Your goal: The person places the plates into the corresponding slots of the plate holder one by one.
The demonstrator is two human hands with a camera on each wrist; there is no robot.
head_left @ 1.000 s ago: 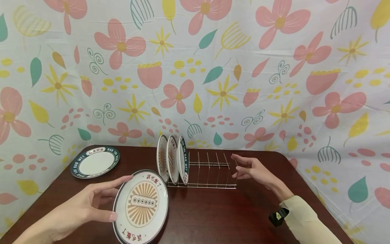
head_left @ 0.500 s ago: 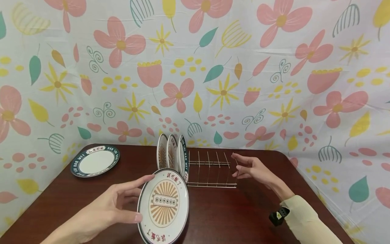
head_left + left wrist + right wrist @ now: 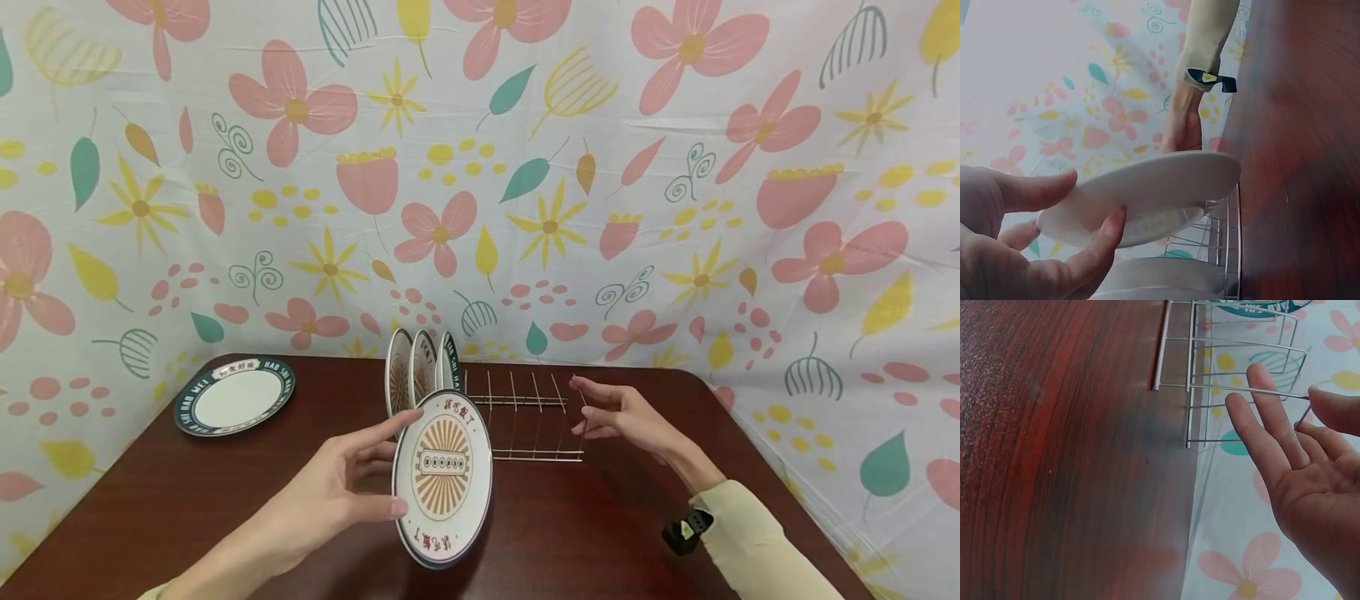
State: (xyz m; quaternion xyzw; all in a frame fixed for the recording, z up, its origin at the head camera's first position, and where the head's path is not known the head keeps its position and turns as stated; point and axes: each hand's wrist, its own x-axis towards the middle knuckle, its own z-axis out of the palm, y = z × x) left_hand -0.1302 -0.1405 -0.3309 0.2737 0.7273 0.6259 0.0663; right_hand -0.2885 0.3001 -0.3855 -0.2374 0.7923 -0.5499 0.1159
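Observation:
My left hand (image 3: 322, 492) pinches the left rim of a round white plate (image 3: 442, 479) with a dark edge, an orange sunburst and red characters. The plate is tilted upright above the table, in front of the wire dish rack (image 3: 517, 456). In the left wrist view, thumb and fingers straddle the rim of the plate (image 3: 1160, 181). Three plates (image 3: 398, 379) stand on edge at the rack's left end, the held plate partly covering them. At the right end, my right hand (image 3: 633, 429) holds the rack's end wire; in the right wrist view, the thumb presses on the rack's wire (image 3: 1241, 389).
Another plate (image 3: 236, 400), white with a dark teal lettered rim, lies flat at the table's back left. The dark brown table (image 3: 585, 525) meets a floral cloth (image 3: 480, 167) behind. A black device is strapped to the right wrist (image 3: 684, 533).
My left hand has carried the plate rightward and slightly upward, from left of the rack to in front of the standing plates. My right hand has stayed at the rack's right end.

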